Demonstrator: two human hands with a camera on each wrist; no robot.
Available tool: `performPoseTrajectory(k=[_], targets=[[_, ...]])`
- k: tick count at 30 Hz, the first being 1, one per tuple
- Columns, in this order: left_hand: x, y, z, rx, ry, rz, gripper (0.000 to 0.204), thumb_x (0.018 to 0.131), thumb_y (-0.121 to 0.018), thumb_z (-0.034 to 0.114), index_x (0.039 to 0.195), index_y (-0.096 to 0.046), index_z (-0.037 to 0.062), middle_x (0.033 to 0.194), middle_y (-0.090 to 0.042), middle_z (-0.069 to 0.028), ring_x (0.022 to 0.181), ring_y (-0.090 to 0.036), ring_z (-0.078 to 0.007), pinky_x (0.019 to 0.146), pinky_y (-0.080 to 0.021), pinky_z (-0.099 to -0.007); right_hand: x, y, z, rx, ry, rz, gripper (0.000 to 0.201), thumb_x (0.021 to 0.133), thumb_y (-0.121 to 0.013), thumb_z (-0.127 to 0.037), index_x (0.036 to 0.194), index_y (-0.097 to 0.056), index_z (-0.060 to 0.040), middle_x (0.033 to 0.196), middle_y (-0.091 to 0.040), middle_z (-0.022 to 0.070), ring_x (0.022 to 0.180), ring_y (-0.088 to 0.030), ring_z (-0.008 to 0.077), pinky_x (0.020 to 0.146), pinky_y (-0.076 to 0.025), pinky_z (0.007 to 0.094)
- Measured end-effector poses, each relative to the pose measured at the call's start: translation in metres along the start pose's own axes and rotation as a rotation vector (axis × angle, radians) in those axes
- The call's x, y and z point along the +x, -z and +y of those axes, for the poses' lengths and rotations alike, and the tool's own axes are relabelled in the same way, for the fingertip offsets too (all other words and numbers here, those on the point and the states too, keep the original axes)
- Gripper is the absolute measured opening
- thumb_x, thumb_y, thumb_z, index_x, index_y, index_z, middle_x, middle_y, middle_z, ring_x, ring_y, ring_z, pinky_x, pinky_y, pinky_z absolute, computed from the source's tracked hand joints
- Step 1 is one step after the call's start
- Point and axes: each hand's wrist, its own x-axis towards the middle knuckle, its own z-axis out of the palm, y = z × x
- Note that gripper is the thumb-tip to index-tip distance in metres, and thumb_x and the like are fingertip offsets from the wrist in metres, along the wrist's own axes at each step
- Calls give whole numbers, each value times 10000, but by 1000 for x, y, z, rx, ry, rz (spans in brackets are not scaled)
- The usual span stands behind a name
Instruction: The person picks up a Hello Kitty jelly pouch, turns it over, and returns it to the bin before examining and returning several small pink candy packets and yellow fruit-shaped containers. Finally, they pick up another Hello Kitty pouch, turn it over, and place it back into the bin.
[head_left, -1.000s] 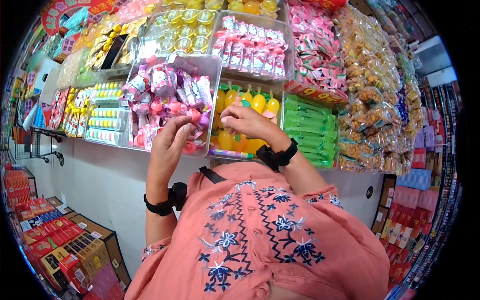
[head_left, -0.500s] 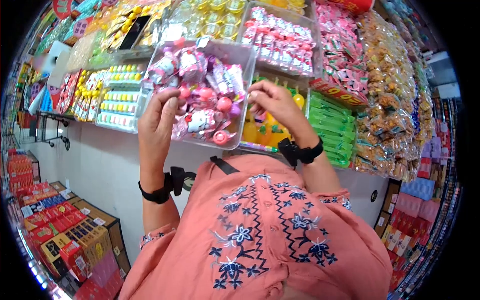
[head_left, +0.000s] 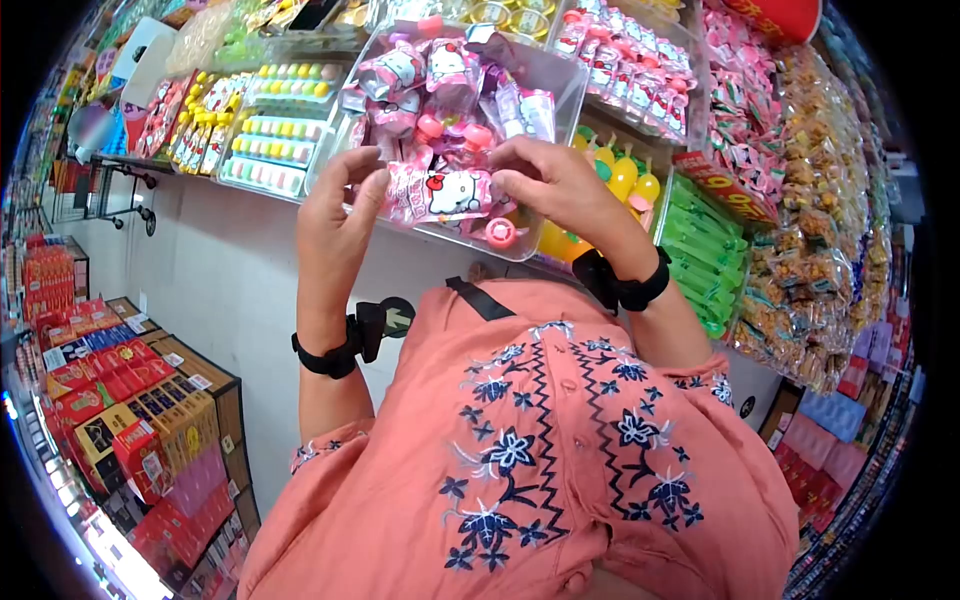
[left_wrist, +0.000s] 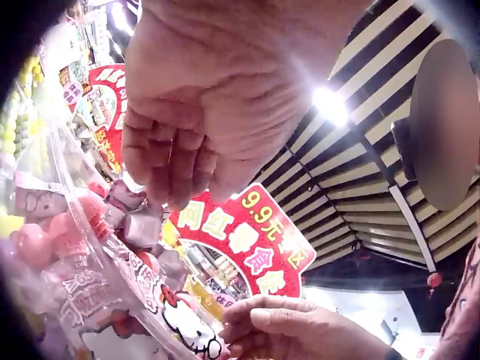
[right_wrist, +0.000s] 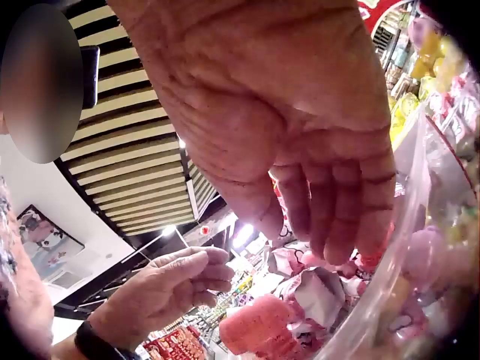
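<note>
A pink Hello Kitty packet (head_left: 455,193) lies across the front of a clear plastic bin (head_left: 560,75) full of similar pink packets. My left hand (head_left: 342,220) is held at the packet's left end, thumb and fingers apart and loosely bent. At the other end, my right hand (head_left: 575,200) reaches over the bin's front right corner, its fingertips overlapping the packet's edge. The right wrist view shows the fingers of the right hand (right_wrist: 300,150) hanging loosely above the packets. Nothing shows inside the left hand (left_wrist: 202,105) in the left wrist view.
Yellow fruit-shaped items (head_left: 622,180) and green bottles (head_left: 703,250) fill compartments on the right, with bagged snacks (head_left: 820,240) beyond. Trays of colourful round-topped pieces (head_left: 270,150) stand left of the bin. Boxed goods (head_left: 150,400) are stacked at lower left.
The view has shifted, so the bin sits further right and higher. My right hand has moved left from the yellow items to the packet's right end. The packet's printed front now shows more fully.
</note>
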Motion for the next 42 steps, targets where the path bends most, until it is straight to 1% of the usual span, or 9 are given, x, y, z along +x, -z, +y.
performPoseTrajectory(k=[4,10,17,21,26,29,33,39,42], targets=[[-8,-5,0,346,-275,-53,423,858,-754,138,1246,-617,43,1181,-660,-116,1083,-613,-243,927,-472,-350,-1,-4,3,-51,5,-53,261,903,-640,-211,1034,-627,15,867,-670,144,773,-646,218,699,-509,347],[-8,-19,2,600,-366,-147,594,792,-800,206,1321,-564,78,1235,-608,-144,1120,-569,-340,946,-451,-426,2,-15,7,-218,-71,-131,352,884,-642,-283,1086,-592,2,860,-667,217,792,-664,375,697,-501,446],[0,-25,9,749,-398,-230,647,738,-821,232,1305,-554,71,1248,-596,-141,1152,-551,-337,961,-429,-442,7,-29,24,-80,-37,-57,354,854,-650,-271,1041,-604,26,819,-656,212,743,-666,329,663,-507,421],[10,-27,9,785,-357,-297,691,689,-849,237,1293,-560,67,1222,-598,-142,1143,-547,-351,958,-426,-457,6,-26,9,118,-136,-100,286,893,-633,-211,1048,-618,29,839,-685,138,744,-663,173,658,-523,333],[26,-27,7,727,-439,-301,577,617,-894,218,1065,-580,35,947,-541,-148,884,-542,-365,761,-451,-459,8,-28,19,250,-159,-77,286,934,-636,-204,1123,-617,10,950,-686,84,841,-651,125,725,-531,279],[33,-28,6,688,-396,-336,562,615,-901,239,1016,-567,31,993,-548,-160,920,-546,-375,777,-450,-465,6,-25,19,364,-201,-80,264,969,-611,-192,1158,-610,-8,1036,-650,48,867,-624,105,738,-529,265],[34,-27,2,691,-493,-266,517,645,-890,169,972,-521,11,875,-545,-156,799,-561,-368,686,-463,-462,5,-19,12,381,-178,-48,272,977,-602,-188,1181,-600,-8,1015,-633,32,854,-602,92,750,-524,263],[46,-21,16,564,-320,-37,446,733,-857,226,891,-491,25,706,-524,-139,619,-506,-319,584,-441,-399,14,-12,16,473,-211,-69,375,996,-606,-208,1303,-522,-9,1030,-621,28,897,-595,84,783,-514,244],[57,-20,19,242,-128,-32,371,831,-799,218,868,-486,22,718,-532,-52,634,-496,-139,564,-434,-325,18,-12,0,577,-213,-112,449,1004,-613,-249,1357,-478,-8,1047,-614,28,906,-599,86,789,-526,253]])
